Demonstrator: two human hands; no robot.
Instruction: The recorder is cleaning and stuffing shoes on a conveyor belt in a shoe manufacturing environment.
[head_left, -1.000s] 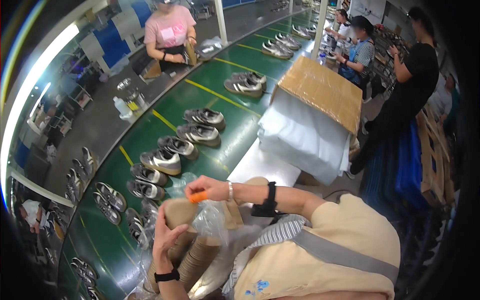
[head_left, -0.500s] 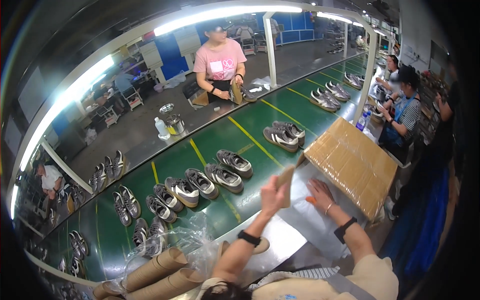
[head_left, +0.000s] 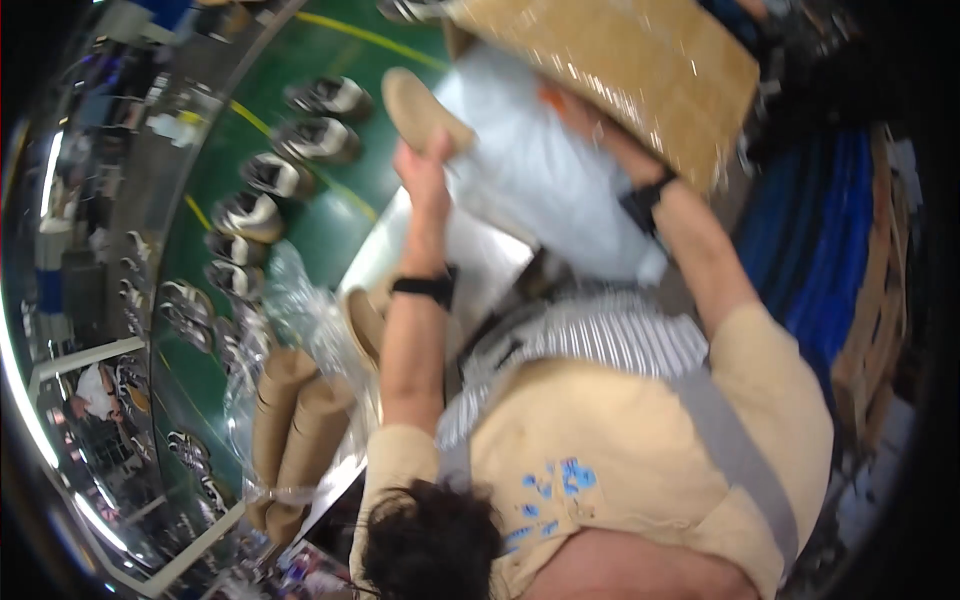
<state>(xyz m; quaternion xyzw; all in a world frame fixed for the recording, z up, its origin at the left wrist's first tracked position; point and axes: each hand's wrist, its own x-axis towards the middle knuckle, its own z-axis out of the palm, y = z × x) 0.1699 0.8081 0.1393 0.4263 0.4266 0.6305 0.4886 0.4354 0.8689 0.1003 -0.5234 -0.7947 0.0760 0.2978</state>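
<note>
My left hand grips a tan insole, its rounded end pointing away from me. It is held up between the green conveyor belt and a pale plastic sheet. My right hand is by the lower edge of a large cardboard box, over the plastic sheet. Something orange shows at its fingers, which are blurred and partly hidden. Curved stacks of brown insoles lie in a clear plastic bag left of my left arm. Another tan insole lies beside my left forearm.
Several grey and white sneakers stand along the green belt to the left. A shiny metal surface lies below the plastic sheet. Blue hanging material and stacked cardboard are on the right.
The view has tilted down and turned, blurring the picture. My left hand keeps the insole, now turned to show its broad face. My right hand, earlier flat on the plastic sheet, is now closer to the box.
</note>
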